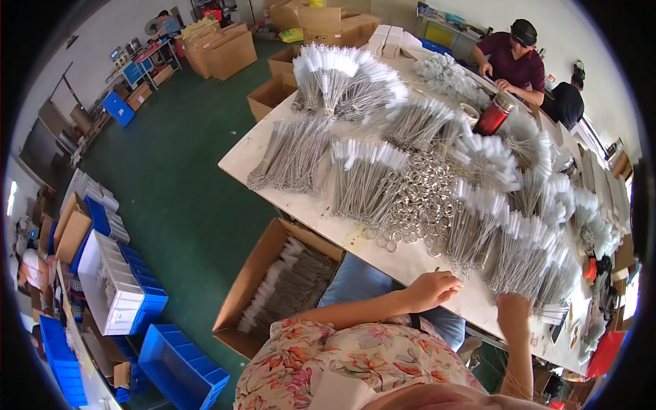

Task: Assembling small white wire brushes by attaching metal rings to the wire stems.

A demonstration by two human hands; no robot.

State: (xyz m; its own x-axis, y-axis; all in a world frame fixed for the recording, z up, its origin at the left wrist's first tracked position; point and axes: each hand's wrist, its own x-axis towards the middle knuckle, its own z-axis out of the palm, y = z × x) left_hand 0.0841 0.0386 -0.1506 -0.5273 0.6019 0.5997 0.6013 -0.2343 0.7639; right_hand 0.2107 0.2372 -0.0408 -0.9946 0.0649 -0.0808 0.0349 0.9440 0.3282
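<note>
My left hand (435, 290) hovers at the table's front edge with its fingers curled together; whatever they pinch, if anything, is too small to make out. My right hand (514, 311) reaches to the near ends of a bundle of thin wire brushes (523, 256) with white bristle tips. Its fingers are hidden, so their grip does not show. Just beyond my left hand lies a heap of shiny metal rings (420, 195), a few of them loose at its near side. Brush bundles (362, 178) lie to its left, and another bundle (471, 229) to its right.
A carton (229, 311) filled with brushes stands by my left side, below the white table (239, 160). A red flask (493, 115) and a tape roll (469, 113) stand among the brushes. Across the table sits a co-worker (514, 65). Blue bins (181, 369) are at the left.
</note>
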